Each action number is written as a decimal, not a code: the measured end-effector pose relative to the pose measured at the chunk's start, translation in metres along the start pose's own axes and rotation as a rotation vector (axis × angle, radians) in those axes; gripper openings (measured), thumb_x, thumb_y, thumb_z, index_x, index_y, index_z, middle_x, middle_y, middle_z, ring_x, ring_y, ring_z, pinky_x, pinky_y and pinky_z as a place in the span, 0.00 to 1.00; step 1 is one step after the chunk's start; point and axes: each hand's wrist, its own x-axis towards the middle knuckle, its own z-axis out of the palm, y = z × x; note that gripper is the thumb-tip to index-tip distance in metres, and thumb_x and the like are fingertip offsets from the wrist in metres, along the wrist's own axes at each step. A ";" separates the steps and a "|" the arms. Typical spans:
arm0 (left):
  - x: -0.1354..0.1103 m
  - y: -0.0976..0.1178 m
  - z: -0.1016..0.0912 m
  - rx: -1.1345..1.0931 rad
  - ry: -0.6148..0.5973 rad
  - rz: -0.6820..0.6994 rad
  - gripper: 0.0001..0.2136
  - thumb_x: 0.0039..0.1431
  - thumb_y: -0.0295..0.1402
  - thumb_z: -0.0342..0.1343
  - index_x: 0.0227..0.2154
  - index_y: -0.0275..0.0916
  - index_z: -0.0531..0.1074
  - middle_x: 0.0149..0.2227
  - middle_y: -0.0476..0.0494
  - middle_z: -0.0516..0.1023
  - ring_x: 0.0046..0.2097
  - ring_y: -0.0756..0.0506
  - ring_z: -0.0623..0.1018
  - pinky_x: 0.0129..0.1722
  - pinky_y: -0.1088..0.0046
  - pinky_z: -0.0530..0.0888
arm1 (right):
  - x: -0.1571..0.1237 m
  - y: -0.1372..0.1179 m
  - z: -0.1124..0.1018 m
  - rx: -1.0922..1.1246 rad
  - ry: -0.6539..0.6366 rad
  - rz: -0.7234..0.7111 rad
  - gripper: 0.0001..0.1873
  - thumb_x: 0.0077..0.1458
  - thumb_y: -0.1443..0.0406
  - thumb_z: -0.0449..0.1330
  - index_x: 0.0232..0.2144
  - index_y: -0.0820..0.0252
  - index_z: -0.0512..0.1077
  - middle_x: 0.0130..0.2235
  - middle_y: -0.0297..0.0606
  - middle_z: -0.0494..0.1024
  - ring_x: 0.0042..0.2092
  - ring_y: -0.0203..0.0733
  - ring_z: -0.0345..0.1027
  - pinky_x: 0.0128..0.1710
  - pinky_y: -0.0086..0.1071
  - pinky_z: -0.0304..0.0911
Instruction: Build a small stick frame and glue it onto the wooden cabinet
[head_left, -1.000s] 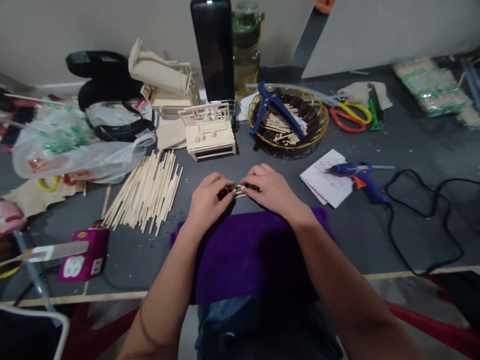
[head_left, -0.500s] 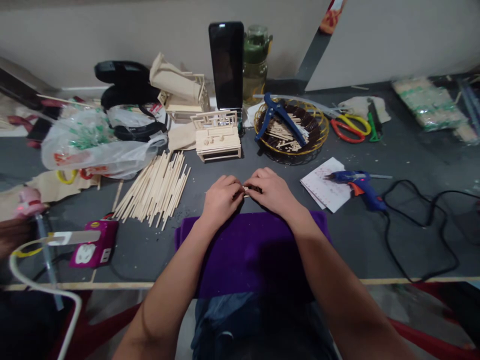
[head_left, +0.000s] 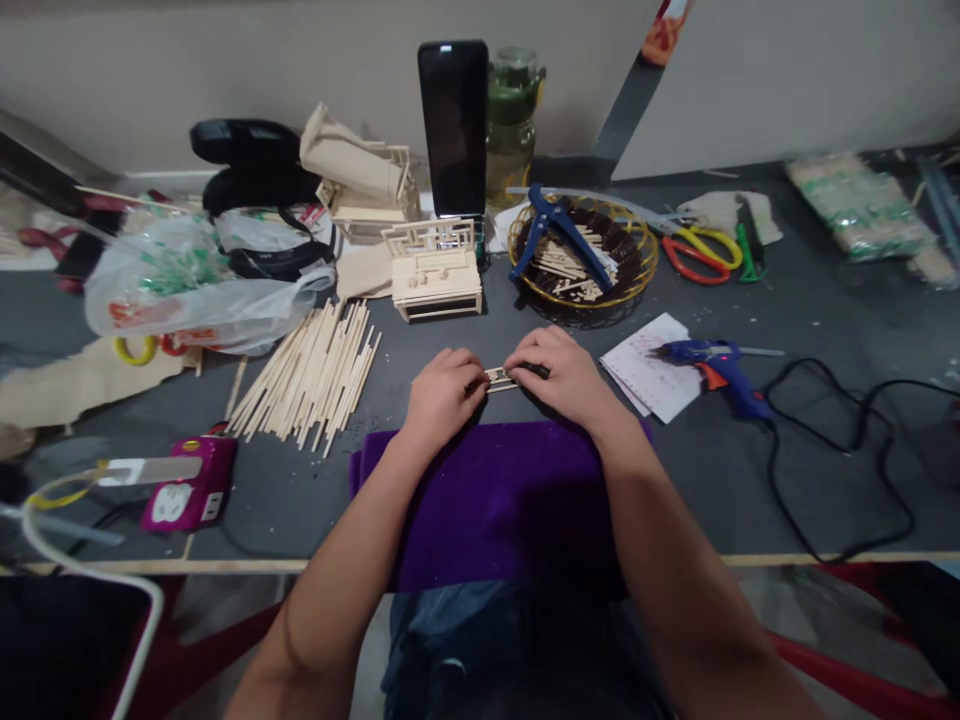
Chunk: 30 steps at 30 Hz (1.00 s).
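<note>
My left hand (head_left: pixel 442 392) and my right hand (head_left: pixel 561 376) meet over the grey table just beyond a purple cloth (head_left: pixel 495 500). Both are closed on a small piece made of thin wooden sticks (head_left: pixel 499 379), which shows between the fingertips. A dark object under my right fingers is too hidden to name. A loose pile of wooden sticks (head_left: pixel 315 372) lies to the left of my left hand. A small stick-built model of furniture (head_left: pixel 437 272) stands just beyond my hands.
A wire basket (head_left: pixel 637 262) with stick offcuts and blue cutters (head_left: pixel 559 228) sits at the back right. A blue glue gun (head_left: pixel 716 362) rests on paper, its black cable (head_left: pixel 840 460) looping right. Scissors (head_left: pixel 697 245), an upright phone (head_left: pixel 454 125), a bottle, plastic bags and a pink power strip (head_left: pixel 187 495) surround the area.
My right hand has slid slightly right, so more of the stick piece shows between my hands. The pink object at the left edge has gone from view.
</note>
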 end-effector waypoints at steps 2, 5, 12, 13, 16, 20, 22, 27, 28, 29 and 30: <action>0.000 0.000 0.000 -0.001 0.004 0.001 0.05 0.59 0.28 0.55 0.29 0.39 0.75 0.35 0.46 0.77 0.39 0.45 0.72 0.38 0.69 0.69 | 0.001 0.000 0.004 -0.021 -0.031 -0.018 0.07 0.57 0.69 0.59 0.33 0.55 0.78 0.35 0.38 0.75 0.40 0.43 0.64 0.40 0.36 0.60; 0.000 0.000 0.000 0.002 0.006 0.001 0.06 0.59 0.28 0.55 0.28 0.39 0.75 0.35 0.46 0.77 0.39 0.45 0.72 0.38 0.69 0.69 | 0.003 0.000 0.010 -0.062 -0.059 -0.033 0.08 0.57 0.68 0.60 0.33 0.55 0.79 0.35 0.38 0.74 0.40 0.43 0.63 0.39 0.36 0.59; 0.000 0.000 0.000 0.004 -0.001 -0.009 0.06 0.60 0.28 0.55 0.29 0.39 0.75 0.35 0.46 0.77 0.39 0.45 0.72 0.38 0.69 0.68 | 0.001 0.003 0.005 -0.025 -0.055 -0.002 0.08 0.57 0.69 0.58 0.34 0.55 0.78 0.35 0.37 0.76 0.39 0.43 0.64 0.40 0.36 0.59; 0.000 0.001 0.000 0.005 -0.004 -0.011 0.06 0.60 0.28 0.55 0.29 0.39 0.75 0.35 0.46 0.77 0.39 0.45 0.72 0.37 0.69 0.68 | 0.000 0.003 0.002 -0.017 -0.039 0.015 0.08 0.57 0.69 0.58 0.33 0.56 0.78 0.35 0.37 0.76 0.39 0.43 0.64 0.40 0.36 0.60; 0.000 0.001 0.000 0.010 -0.008 -0.013 0.06 0.60 0.29 0.55 0.29 0.39 0.75 0.35 0.46 0.77 0.38 0.45 0.71 0.37 0.68 0.68 | -0.002 0.003 -0.004 -0.020 -0.020 0.053 0.08 0.55 0.71 0.58 0.32 0.57 0.78 0.34 0.37 0.76 0.39 0.43 0.65 0.40 0.36 0.60; 0.001 0.001 0.000 0.007 -0.015 -0.011 0.06 0.60 0.29 0.55 0.29 0.39 0.75 0.35 0.46 0.77 0.38 0.45 0.71 0.37 0.68 0.68 | -0.002 0.002 -0.004 -0.051 -0.068 0.048 0.09 0.54 0.70 0.58 0.31 0.56 0.78 0.33 0.37 0.76 0.39 0.43 0.64 0.39 0.36 0.59; 0.001 0.001 0.000 0.006 -0.013 -0.012 0.05 0.59 0.29 0.56 0.29 0.39 0.75 0.35 0.46 0.77 0.39 0.45 0.71 0.37 0.69 0.68 | -0.002 0.002 -0.002 -0.062 -0.083 0.043 0.09 0.55 0.70 0.57 0.31 0.55 0.78 0.33 0.37 0.76 0.38 0.43 0.64 0.39 0.36 0.59; 0.001 0.000 0.001 0.010 -0.008 -0.012 0.05 0.60 0.29 0.56 0.29 0.39 0.75 0.35 0.46 0.77 0.38 0.45 0.71 0.37 0.69 0.68 | -0.002 0.004 -0.002 -0.027 -0.063 0.052 0.08 0.55 0.69 0.57 0.32 0.55 0.77 0.33 0.37 0.75 0.39 0.43 0.64 0.39 0.36 0.59; 0.001 0.000 0.001 0.013 -0.009 -0.012 0.05 0.60 0.29 0.56 0.29 0.39 0.75 0.35 0.46 0.77 0.38 0.45 0.71 0.37 0.68 0.68 | -0.002 0.003 -0.002 -0.019 -0.047 0.053 0.08 0.55 0.69 0.58 0.33 0.55 0.77 0.33 0.37 0.75 0.39 0.44 0.64 0.40 0.37 0.59; 0.001 0.000 0.001 0.017 -0.011 -0.013 0.05 0.59 0.29 0.56 0.29 0.39 0.75 0.35 0.46 0.77 0.38 0.45 0.71 0.37 0.68 0.68 | -0.002 0.003 -0.002 -0.015 -0.030 0.051 0.08 0.55 0.68 0.58 0.34 0.54 0.77 0.34 0.37 0.75 0.39 0.44 0.64 0.40 0.37 0.59; 0.001 0.001 0.001 0.020 -0.011 -0.013 0.05 0.59 0.29 0.56 0.29 0.39 0.75 0.35 0.46 0.77 0.38 0.45 0.71 0.37 0.68 0.68 | -0.001 0.001 -0.001 -0.013 -0.016 0.044 0.07 0.55 0.68 0.59 0.34 0.54 0.77 0.34 0.37 0.75 0.40 0.44 0.64 0.41 0.37 0.59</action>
